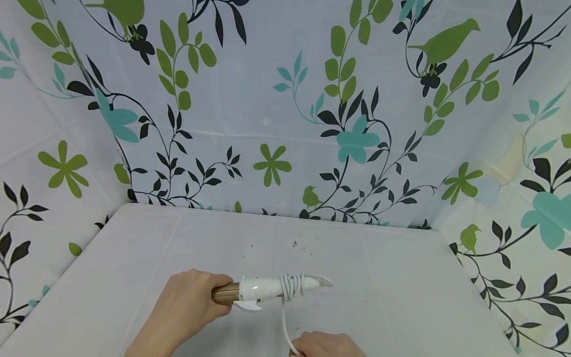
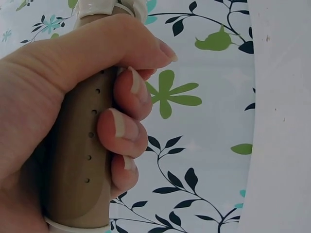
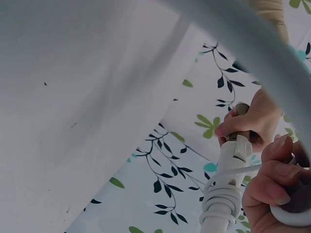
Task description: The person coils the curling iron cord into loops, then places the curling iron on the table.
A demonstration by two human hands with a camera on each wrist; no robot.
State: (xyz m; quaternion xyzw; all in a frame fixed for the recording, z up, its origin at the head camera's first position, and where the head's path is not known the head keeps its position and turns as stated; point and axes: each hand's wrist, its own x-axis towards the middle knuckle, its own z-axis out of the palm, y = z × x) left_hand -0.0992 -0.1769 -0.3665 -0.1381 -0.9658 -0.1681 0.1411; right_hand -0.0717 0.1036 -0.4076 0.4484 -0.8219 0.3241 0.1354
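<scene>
My left hand (image 1: 189, 302) grips the brown handle of a white curling iron (image 1: 263, 288), held level over the table and pointing right. In the left wrist view the fingers curl round the brown handle (image 2: 77, 165), which has a row of small dark holes. A white cord (image 1: 285, 320) is wound several times round the barrel, and its loose length runs down to my right hand (image 1: 330, 345) at the bottom edge. That hand grips the cord; in the right wrist view its curled fingers also hold a dark brown piece with a white rim (image 3: 294, 217), partly cut off.
A white table (image 1: 178, 253) lies below, with small dark specks (image 1: 295, 244) scattered beyond the iron. Cloth walls (image 1: 250, 99) printed with leaves, flowers and birds stand at the back and both sides. A thick pale band (image 3: 248, 48) crosses the right wrist view close up.
</scene>
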